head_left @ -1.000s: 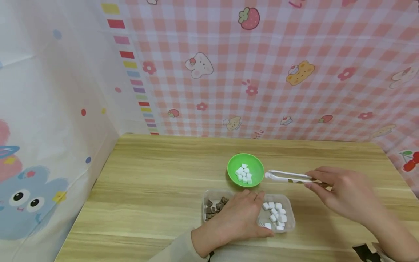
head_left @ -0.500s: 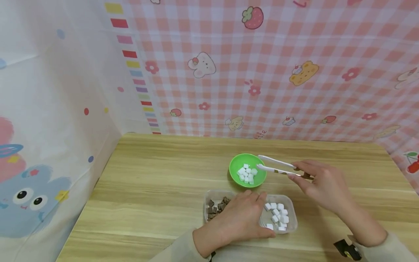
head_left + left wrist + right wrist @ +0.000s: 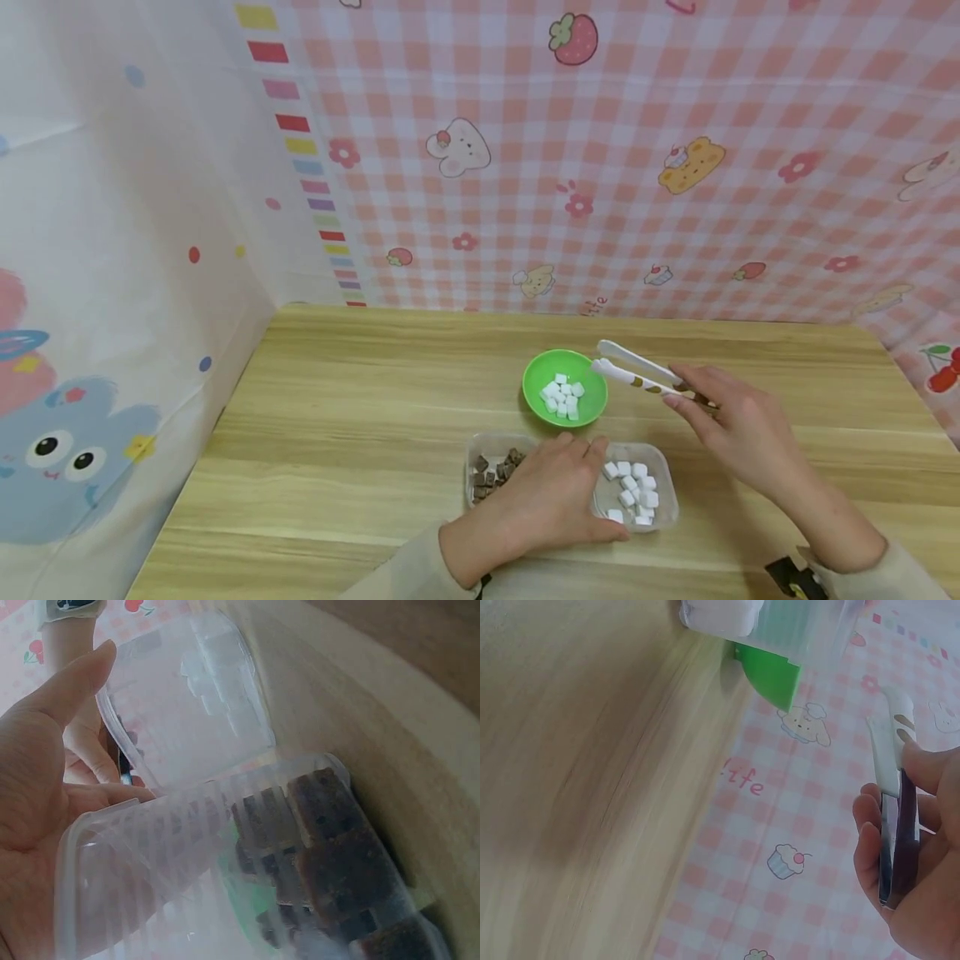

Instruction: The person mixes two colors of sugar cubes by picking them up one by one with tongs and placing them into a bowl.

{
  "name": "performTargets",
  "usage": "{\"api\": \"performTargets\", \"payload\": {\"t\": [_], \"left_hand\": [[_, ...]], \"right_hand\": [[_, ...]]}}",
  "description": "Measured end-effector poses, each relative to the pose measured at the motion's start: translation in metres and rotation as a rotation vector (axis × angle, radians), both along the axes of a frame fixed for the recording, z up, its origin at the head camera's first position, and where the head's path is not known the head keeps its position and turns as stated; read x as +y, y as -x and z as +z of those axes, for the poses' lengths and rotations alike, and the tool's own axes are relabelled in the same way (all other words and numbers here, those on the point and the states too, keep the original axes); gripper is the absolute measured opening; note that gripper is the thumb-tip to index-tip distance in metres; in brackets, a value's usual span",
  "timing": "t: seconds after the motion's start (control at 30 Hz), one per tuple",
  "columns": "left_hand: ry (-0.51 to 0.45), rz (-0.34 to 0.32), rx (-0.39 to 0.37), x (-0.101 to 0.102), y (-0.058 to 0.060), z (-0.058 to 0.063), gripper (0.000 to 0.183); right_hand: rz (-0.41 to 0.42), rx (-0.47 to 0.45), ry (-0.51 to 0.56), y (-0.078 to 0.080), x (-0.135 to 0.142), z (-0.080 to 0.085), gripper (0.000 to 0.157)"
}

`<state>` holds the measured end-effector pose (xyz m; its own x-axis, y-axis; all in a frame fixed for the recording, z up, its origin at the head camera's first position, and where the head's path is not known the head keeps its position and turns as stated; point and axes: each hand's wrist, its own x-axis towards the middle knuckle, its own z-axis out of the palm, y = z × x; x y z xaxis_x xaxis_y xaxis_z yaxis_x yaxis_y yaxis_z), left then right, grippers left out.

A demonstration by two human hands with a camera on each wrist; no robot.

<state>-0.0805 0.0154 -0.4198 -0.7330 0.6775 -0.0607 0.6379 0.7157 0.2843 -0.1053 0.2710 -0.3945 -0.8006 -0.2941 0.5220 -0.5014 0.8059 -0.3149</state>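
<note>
My right hand [image 3: 742,425] holds white-tipped tongs [image 3: 637,375], their arms spread with nothing between the tips. The tips are by the right rim of a green bowl [image 3: 531,404], which contains several white cubes [image 3: 561,393]. My left hand [image 3: 543,500] lies across two clear plastic containers, thumb at the near edge and fingertips at the far edge. The left container [image 3: 71,900] has brown cubes [image 3: 337,870] in it. More white cubes [image 3: 637,487] lie in the right container [image 3: 671,500]. The hand hides their adjoining sides in the head view.
A wood-grain table [image 3: 337,433] bears everything. Behind it hangs a pink checked cloth [image 3: 510,92], with a white printed cloth [image 3: 150,200] on the left. The bowl stands just beyond the containers.
The tongs were nearly closed right of the bowl, moved left over its rim and spread, and now sit slightly back. One more white cube shows in the bowl. The left hand stays put.
</note>
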Motion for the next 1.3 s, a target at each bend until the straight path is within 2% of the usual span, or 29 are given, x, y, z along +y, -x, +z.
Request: {"api": "performTargets", "payload": {"t": [0.2,0.47,0.73,1.07,1.2,1.3], "left_hand": [[0.017,-0.004,0.04,0.0,-0.005,-0.001,0.101],[-0.012,-0.003,0.047,0.002,-0.006,-0.002,0.102],[-0.054,-0.016,0.063,-0.001,-0.005,-0.002,0.111],[-0.084,-0.043,0.207,-0.032,0.005,0.011,0.097],[-0.089,-0.029,0.221,-0.048,0.007,0.015,0.098],[-0.088,-0.007,0.193,-0.061,0.009,0.015,0.101]], "right_hand": [[-0.001,-0.021,0.018,-0.004,0.003,-0.003,0.048],[-0.009,-0.059,0.017,-0.007,0.003,-0.003,0.047],[-0.016,-0.053,0.011,-0.01,0.002,0.0,0.044],[0.013,-0.034,-0.015,-0.014,-0.002,0.006,0.042],[0.023,-0.075,-0.009,-0.017,-0.006,0.008,0.041],[0.019,-0.087,-0.016,-0.019,-0.008,0.01,0.038]]}}
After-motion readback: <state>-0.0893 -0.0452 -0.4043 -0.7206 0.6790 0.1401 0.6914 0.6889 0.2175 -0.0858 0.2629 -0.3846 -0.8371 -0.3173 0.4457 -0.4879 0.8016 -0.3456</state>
